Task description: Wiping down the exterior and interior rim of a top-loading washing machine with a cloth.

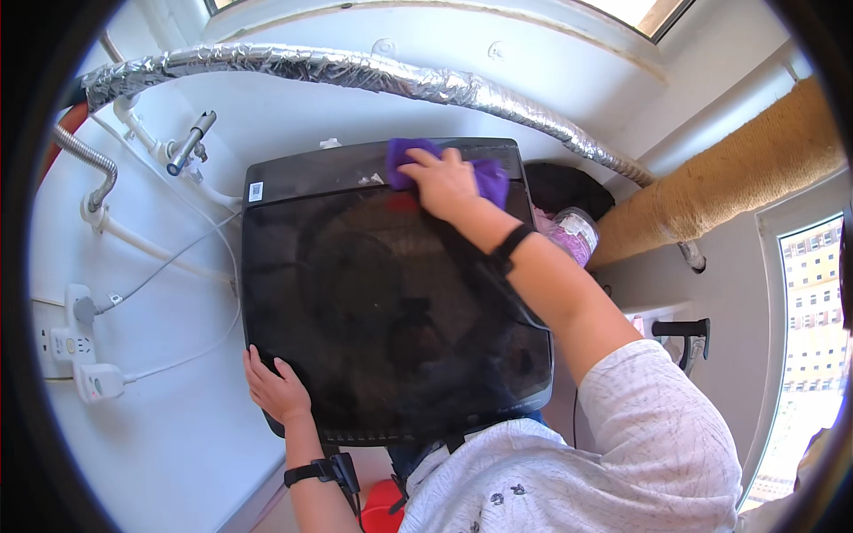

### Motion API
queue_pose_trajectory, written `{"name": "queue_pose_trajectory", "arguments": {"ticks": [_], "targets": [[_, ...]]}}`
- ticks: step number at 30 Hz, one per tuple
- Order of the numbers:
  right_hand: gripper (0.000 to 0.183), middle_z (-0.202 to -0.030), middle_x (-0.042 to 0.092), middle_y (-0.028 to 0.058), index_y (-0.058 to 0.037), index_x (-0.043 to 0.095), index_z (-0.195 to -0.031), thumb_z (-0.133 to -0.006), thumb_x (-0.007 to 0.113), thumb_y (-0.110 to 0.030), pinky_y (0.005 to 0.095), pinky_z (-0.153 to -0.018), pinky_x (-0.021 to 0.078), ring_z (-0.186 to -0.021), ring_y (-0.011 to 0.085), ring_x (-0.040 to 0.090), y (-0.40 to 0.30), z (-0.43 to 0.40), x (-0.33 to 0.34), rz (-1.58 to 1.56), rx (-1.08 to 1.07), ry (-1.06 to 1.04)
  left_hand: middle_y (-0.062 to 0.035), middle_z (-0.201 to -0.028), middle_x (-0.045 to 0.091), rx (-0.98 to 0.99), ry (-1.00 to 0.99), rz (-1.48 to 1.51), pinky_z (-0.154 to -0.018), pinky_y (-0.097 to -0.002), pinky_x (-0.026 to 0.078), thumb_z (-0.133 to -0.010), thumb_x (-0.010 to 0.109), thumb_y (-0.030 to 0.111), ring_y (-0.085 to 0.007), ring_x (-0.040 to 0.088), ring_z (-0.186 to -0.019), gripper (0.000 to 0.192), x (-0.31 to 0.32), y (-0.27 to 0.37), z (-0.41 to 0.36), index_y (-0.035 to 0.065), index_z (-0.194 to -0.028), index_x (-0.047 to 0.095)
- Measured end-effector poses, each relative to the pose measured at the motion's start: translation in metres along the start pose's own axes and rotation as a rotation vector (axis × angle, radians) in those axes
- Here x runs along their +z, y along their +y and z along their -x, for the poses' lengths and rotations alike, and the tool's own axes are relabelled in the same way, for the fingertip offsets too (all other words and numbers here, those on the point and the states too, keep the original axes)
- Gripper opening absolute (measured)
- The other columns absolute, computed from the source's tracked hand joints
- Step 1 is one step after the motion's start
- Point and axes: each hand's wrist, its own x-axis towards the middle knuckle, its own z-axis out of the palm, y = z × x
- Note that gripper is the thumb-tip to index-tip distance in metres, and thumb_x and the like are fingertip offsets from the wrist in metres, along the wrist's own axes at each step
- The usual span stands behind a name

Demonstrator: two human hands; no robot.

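A black top-loading washing machine (pixel 353 280) with a dark glossy lid stands before me. My right hand (pixel 445 183) presses a purple cloth (pixel 492 181) onto the machine's rear top panel, near its back edge. The cloth shows on both sides of the hand, and the palm hides its middle. My left hand (pixel 278 386) rests on the left front edge of the machine, fingers spread and holding nothing. A small whitish scrap (pixel 371 179) lies on the rear panel left of the cloth.
A foil-wrapped pipe (pixel 400 74) arches behind the machine. At left are a tap (pixel 192 143), hoses and a plugged power adapter (pixel 80 346). At right stand a clear jar with purple contents (pixel 574 234) and a rope-wrapped pipe (pixel 720 173). A red container (pixel 383 510) is below.
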Motion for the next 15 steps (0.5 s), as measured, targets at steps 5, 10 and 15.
{"name": "queue_pose_trajectory", "arguments": {"ticks": [5,10,15], "targets": [[0.041,-0.141,0.044,-0.0063,-0.0252,0.058,-0.121,-0.080,0.053,-0.017,0.0535,-0.090,0.0441,-0.116,0.0374,0.046,0.072,0.020,-0.015,-0.016,0.258,-0.077,-0.0099,-0.144,0.040,-0.019,-0.015,-0.005,-0.106,-0.0444,0.030,-0.093,0.048,0.024,-0.0282,0.040,-0.131,0.046,-0.002,0.006,-0.003,0.0102,-0.137,0.042],[0.045,-0.145,0.041,-0.0073,-0.0250,0.057,-0.122,-0.077,0.056,-0.020,0.0537,-0.094,0.0393,-0.120,0.0371,0.042,0.027,-0.017,-0.007,-0.037,0.297,-0.078,-0.0106,-0.144,0.040,0.015,0.002,-0.021,-0.106,-0.0445,0.030,-0.093,0.048,0.023,-0.0292,0.039,-0.131,0.046,-0.002,0.004,-0.002,0.0093,-0.136,0.042],[0.039,-0.140,0.045,-0.0091,-0.0304,0.063,-0.118,-0.079,0.058,-0.024,0.0540,-0.092,0.0376,-0.121,0.0325,0.041,-0.073,-0.061,0.025,-0.055,-0.087,-0.048,-0.0111,-0.144,0.040,0.001,-0.002,-0.028,-0.107,-0.0450,0.029,-0.092,0.049,0.022,-0.0297,0.039,-0.130,0.047,-0.003,0.005,-0.001,0.0091,-0.136,0.042]]}}
